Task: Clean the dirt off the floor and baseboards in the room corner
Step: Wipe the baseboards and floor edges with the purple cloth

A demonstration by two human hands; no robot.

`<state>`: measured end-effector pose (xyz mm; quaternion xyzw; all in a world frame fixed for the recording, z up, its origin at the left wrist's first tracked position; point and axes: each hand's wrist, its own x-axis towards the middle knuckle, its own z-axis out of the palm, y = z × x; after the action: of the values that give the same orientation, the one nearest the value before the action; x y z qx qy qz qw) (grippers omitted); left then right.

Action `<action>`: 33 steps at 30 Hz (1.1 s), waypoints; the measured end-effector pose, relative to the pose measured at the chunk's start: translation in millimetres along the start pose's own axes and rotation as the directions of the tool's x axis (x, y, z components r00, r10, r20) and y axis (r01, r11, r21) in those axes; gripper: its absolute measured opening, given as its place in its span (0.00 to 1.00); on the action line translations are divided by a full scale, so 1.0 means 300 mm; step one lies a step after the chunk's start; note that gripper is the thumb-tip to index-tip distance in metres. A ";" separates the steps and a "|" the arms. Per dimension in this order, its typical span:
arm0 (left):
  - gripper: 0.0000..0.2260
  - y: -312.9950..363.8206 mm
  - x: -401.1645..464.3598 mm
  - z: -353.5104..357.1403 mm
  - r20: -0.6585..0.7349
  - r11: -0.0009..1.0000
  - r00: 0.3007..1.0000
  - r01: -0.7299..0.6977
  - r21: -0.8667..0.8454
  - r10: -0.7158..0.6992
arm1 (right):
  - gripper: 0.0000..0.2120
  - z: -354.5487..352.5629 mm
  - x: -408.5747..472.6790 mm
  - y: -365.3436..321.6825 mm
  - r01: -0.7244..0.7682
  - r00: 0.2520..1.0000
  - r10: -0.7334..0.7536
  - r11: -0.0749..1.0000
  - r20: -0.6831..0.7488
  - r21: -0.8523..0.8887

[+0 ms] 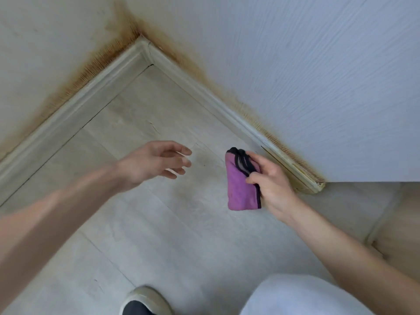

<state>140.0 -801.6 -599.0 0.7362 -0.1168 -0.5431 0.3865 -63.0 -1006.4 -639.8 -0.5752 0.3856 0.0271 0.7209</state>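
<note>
Two hands in view above a pale plank floor point(141, 223), both raised clear of it. The right hand point(270, 185) grips a folded purple cloth point(241, 187) with a dark edge; thumb and fingers are curled round the cloth's right side, bunching the dark edging near its top. The cloth hangs in the air, its folded lower end pointing down toward the floor, touching neither floor nor trim.

The left hand point(154, 160) holds nothing. Fingers loosely spread and slightly bent, palm turned toward the cloth. A clear gap separates its fingertips from the cloth's left edge; bare floor shows between them.

Room corner sits up and left of both hands, well apart. Two runs of cream baseboard meet there: the left baseboard point(75, 110) slants down to the left edge, the right baseboard point(218, 110) slants down to the right and ends just beyond the right hand. Brown-orange staining point(127, 39) lines both walls directly above the trim, heaviest at the corner. A dark gap shows where the floor meets the left baseboard. Faint grey smudging on the floor below and between the hands.

Bottom edge: a shoe point(145, 301) on the floor and a white-clad knee point(300, 296).
</note>
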 end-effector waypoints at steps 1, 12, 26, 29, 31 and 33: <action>0.15 -0.002 0.036 0.026 0.066 0.999 0.998 0.022 -0.033 -0.020 | 0.29 0.008 -0.002 0.001 -0.081 0.997 0.076 0.977 0.033 0.195; 0.16 -0.224 0.210 0.268 0.194 0.958 0.978 0.130 -0.254 -0.081 | 0.16 0.193 0.097 0.218 -0.197 0.951 0.278 0.885 -0.137 0.422; 0.15 -0.257 0.217 0.294 0.010 0.959 0.995 0.102 -0.265 -0.103 | 0.16 0.218 0.118 0.244 -0.290 0.884 0.414 0.850 -0.217 0.440; 0.16 -0.256 0.206 0.309 -0.032 0.972 0.995 0.082 -0.220 -0.091 | 0.17 0.202 0.109 0.225 -0.312 0.901 0.406 0.849 -0.150 0.426; 0.15 -0.260 0.213 0.315 -0.055 0.972 0.995 0.075 -0.223 -0.089 | 0.17 0.197 0.096 0.209 -0.334 0.910 0.402 0.853 -0.098 0.400; 0.13 -0.267 0.215 0.316 -0.059 0.967 0.994 0.071 -0.244 -0.088 | 0.15 0.194 0.068 0.190 -0.337 0.922 0.382 0.871 -0.060 0.357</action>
<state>60.5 -827.7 -711.1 0.7061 -0.0068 -0.5426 0.4550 -45.6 -946.0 -695.4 -0.3605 0.5304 0.0567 0.7652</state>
